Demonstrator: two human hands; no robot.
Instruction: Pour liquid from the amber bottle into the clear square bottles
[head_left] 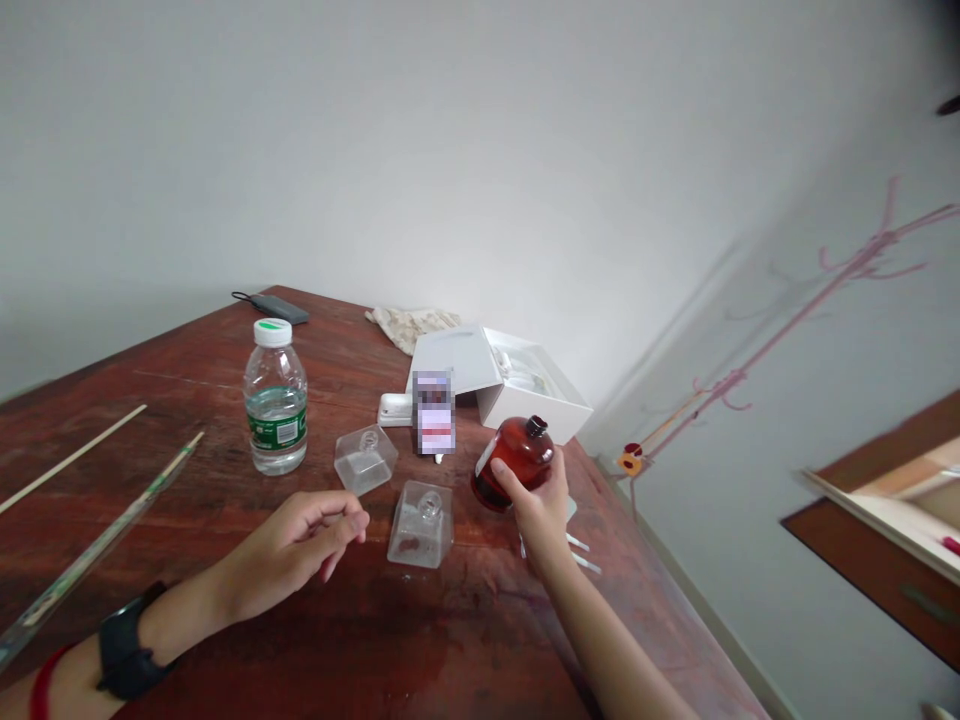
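My right hand [543, 497] is wrapped round an amber reagent bottle [525, 447] with a pale label. The bottle leans slightly, and its short neck shows no cap. My left hand [304, 548] hovers over the table with fingers curled and thumb pressed to them; whatever they may hold is hidden. Just right of it stands a clear angular plastic container [415, 530] with a round neck and some liquid or wet marks at its bottom. A second clear container [360, 470], six-sided, sits a little farther back.
A water bottle [276, 430] stands to the left, near a thin wooden stick [75, 457] and wrapped sticks [112, 540]. Behind are an open white box [517, 405], a cloth [409, 322] and a dark pouch [277, 306]. White sticks [585, 560] lie beside my right wrist.
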